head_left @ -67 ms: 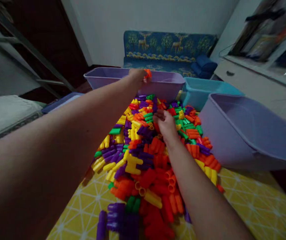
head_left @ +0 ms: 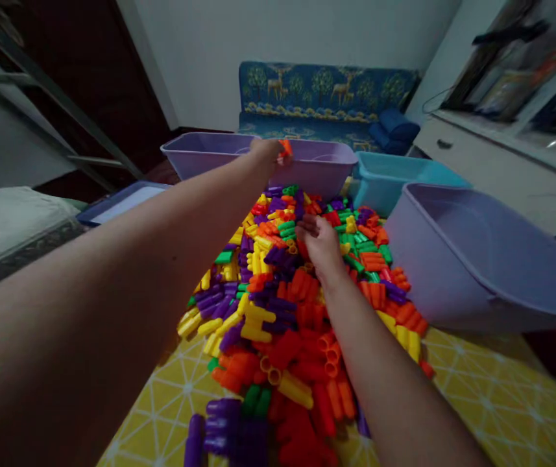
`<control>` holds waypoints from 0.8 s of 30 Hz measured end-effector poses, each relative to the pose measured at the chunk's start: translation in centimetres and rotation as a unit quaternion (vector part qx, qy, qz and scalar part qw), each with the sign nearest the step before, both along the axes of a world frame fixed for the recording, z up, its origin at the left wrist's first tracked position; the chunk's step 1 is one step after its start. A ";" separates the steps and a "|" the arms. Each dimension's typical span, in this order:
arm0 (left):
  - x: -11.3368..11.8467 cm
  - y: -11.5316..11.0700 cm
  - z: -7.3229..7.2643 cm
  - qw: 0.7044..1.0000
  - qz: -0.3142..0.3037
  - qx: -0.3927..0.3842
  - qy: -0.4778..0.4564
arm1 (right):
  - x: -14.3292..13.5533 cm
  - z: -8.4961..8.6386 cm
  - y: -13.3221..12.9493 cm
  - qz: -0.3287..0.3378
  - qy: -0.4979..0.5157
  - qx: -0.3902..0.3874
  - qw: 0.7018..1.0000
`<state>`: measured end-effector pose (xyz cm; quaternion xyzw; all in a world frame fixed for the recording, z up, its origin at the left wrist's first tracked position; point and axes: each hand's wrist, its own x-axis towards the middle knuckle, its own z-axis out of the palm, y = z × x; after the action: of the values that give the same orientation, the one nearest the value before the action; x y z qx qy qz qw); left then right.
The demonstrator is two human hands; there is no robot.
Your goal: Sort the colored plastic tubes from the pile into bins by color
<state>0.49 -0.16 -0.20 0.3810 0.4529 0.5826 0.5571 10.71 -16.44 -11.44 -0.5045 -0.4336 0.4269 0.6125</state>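
Note:
My left hand (head_left: 266, 153) is stretched far forward, closed around an orange plastic building block (head_left: 286, 148). It hovers at the near rim of a long purple bin (head_left: 319, 170). My right hand (head_left: 324, 245) is over the middle of a heap of building blocks (head_left: 258, 318), with its fingers extended and pointing left. Red blocks lie just beside and beneath those fingers; I see none gripped in them. The heap mixes red, orange, yellow, green and purple blocks, each shaped like joined tubes. My left forearm hides the heap's left side.
A turquoise bin (head_left: 404, 178) and another purple bin (head_left: 457, 259) stand along the right of the heap. Yellow patterned cloth (head_left: 477, 376) covers the table. Beyond are a blue sofa (head_left: 326, 97) and a white cabinet (head_left: 501, 168). A blue-rimmed tray (head_left: 126, 202) lies at left.
My left hand has dipped slightly with the orange block, and its forearm has lowered, showing more of the tray. The right hand has hardly moved. The whole view has shifted a little.

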 end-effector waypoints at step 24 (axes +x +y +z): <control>-3.5 -15.7 -8.4 0.735 -0.055 0.269 0.619 | 0.4 -1.2 0.3 -0.002 -0.019 0.026 0.999</control>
<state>-2.99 -15.81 -8.60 0.8158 0.5004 0.2839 0.0584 11.12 -16.12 -12.60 -0.4972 -0.4547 0.4044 0.6185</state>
